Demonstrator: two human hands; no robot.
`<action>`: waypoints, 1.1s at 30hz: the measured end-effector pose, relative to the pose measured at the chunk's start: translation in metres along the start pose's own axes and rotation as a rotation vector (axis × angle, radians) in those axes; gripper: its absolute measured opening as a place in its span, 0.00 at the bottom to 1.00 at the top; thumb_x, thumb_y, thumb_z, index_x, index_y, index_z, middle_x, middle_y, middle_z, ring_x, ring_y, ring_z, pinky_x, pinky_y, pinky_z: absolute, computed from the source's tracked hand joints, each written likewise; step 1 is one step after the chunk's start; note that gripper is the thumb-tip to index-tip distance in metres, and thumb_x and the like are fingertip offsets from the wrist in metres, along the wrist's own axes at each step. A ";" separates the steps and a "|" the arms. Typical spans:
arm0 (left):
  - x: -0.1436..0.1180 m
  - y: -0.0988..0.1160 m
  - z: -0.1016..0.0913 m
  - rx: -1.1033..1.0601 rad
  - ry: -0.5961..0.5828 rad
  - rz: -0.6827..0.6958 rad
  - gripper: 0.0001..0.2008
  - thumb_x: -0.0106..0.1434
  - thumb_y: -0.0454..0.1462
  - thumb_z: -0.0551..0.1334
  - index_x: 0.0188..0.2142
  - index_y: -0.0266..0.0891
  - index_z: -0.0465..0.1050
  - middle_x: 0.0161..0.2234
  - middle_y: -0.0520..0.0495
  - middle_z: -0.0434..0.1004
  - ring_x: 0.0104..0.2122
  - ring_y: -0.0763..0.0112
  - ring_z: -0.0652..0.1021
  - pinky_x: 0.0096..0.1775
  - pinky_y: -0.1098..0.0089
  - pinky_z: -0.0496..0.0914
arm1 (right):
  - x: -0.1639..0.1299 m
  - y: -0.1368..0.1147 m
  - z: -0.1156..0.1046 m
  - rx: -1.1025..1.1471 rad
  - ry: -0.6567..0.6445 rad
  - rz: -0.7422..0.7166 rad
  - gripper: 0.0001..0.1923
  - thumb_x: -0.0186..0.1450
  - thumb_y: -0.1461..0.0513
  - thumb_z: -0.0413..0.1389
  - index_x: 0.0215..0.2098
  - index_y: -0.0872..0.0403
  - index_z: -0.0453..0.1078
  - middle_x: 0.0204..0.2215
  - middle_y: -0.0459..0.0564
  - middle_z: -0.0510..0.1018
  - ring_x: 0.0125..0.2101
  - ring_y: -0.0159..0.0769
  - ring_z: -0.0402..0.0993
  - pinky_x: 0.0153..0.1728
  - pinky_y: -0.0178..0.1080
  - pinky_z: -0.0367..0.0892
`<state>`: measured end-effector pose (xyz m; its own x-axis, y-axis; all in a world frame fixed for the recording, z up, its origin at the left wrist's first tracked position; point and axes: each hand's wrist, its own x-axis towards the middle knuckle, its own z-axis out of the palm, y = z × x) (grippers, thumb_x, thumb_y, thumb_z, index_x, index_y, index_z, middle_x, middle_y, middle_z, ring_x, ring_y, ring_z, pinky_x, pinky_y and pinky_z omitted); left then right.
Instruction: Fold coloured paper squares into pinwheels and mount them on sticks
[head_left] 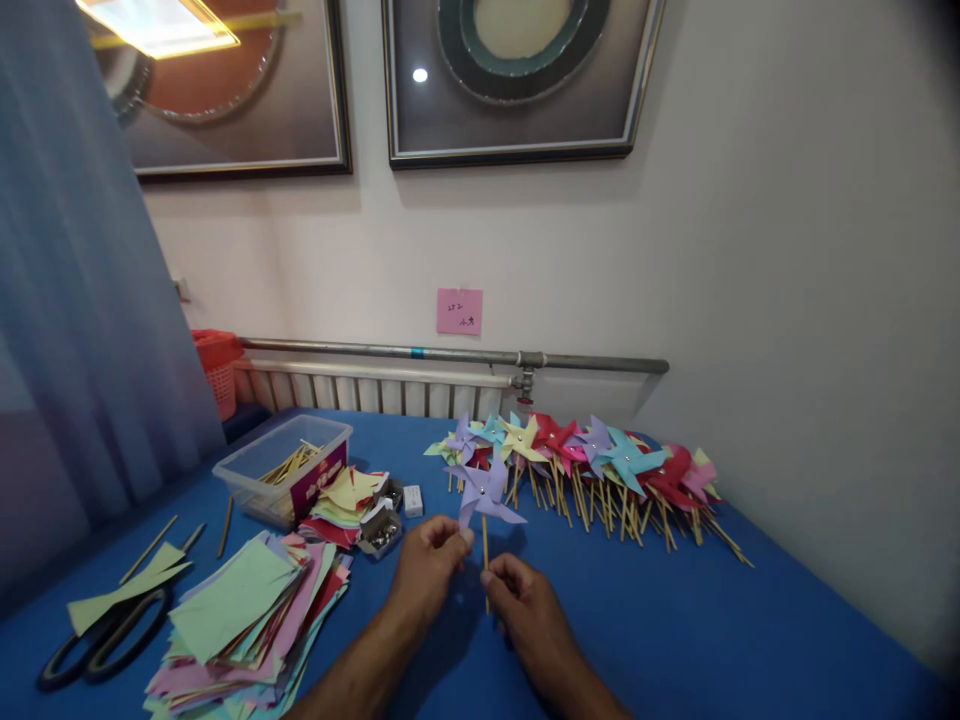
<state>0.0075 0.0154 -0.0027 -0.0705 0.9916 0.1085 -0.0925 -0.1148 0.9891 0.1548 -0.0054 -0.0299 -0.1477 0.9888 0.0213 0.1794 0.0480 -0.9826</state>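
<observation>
A purple paper pinwheel (484, 491) stands upright on a thin wooden stick in front of me. My right hand (523, 603) pinches the lower part of that stick between thumb and fingers. Beside the blades on the left is my left hand (429, 562), its thumb and fingertips closed at the tip of the lower left blade. Behind the held pinwheel lies a long row of finished pinwheels (592, 452) in purple, blue, yellow, red and pink, their sticks pointing towards me.
Coloured paper sheets (236, 600) are piled at the left, near black-handled scissors (124, 635) partly under paper. A clear plastic box (247, 462) holds wooden sticks. Smaller papers (349, 495), an opened box of metal pins (381, 530) and a small white box (412, 500) stand beside it.
</observation>
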 end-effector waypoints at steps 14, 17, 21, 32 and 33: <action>0.006 -0.001 -0.006 0.015 0.117 -0.039 0.15 0.48 0.47 0.67 0.20 0.39 0.70 0.19 0.51 0.72 0.19 0.74 0.67 0.24 0.73 0.58 | -0.003 0.001 0.004 0.005 -0.045 0.002 0.13 0.63 0.52 0.54 0.27 0.51 0.62 0.17 0.38 0.63 0.18 0.28 0.57 0.22 0.32 0.54; 0.009 0.000 -0.014 0.061 0.153 0.007 0.13 0.50 0.46 0.67 0.21 0.39 0.71 0.20 0.51 0.72 0.20 0.73 0.68 0.26 0.73 0.59 | -0.005 -0.001 0.004 -0.002 -0.062 -0.005 0.14 0.63 0.52 0.55 0.26 0.51 0.62 0.17 0.38 0.63 0.18 0.28 0.57 0.23 0.32 0.55; 0.012 0.006 -0.023 0.110 0.212 0.081 0.11 0.53 0.44 0.66 0.23 0.39 0.72 0.20 0.53 0.71 0.21 0.73 0.68 0.27 0.73 0.60 | -0.007 -0.004 0.005 -0.027 -0.088 -0.026 0.11 0.64 0.55 0.53 0.27 0.51 0.63 0.18 0.39 0.65 0.19 0.29 0.59 0.24 0.33 0.56; 0.013 0.013 -0.022 0.039 0.227 0.065 0.13 0.50 0.44 0.69 0.30 0.37 0.75 0.23 0.53 0.73 0.22 0.73 0.69 0.28 0.72 0.63 | -0.005 -0.002 0.005 0.013 -0.086 -0.035 0.11 0.64 0.55 0.52 0.27 0.51 0.62 0.18 0.38 0.63 0.18 0.27 0.57 0.22 0.32 0.55; 0.011 0.013 -0.019 0.038 0.206 0.052 0.14 0.50 0.45 0.69 0.29 0.37 0.75 0.23 0.52 0.73 0.22 0.73 0.69 0.28 0.72 0.63 | -0.004 -0.001 0.005 0.022 -0.070 -0.027 0.11 0.64 0.54 0.53 0.27 0.51 0.61 0.18 0.37 0.63 0.18 0.27 0.57 0.22 0.32 0.54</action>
<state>-0.0137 0.0237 0.0095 -0.2758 0.9508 0.1409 -0.0463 -0.1596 0.9861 0.1505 -0.0098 -0.0304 -0.2200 0.9748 0.0356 0.1526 0.0704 -0.9858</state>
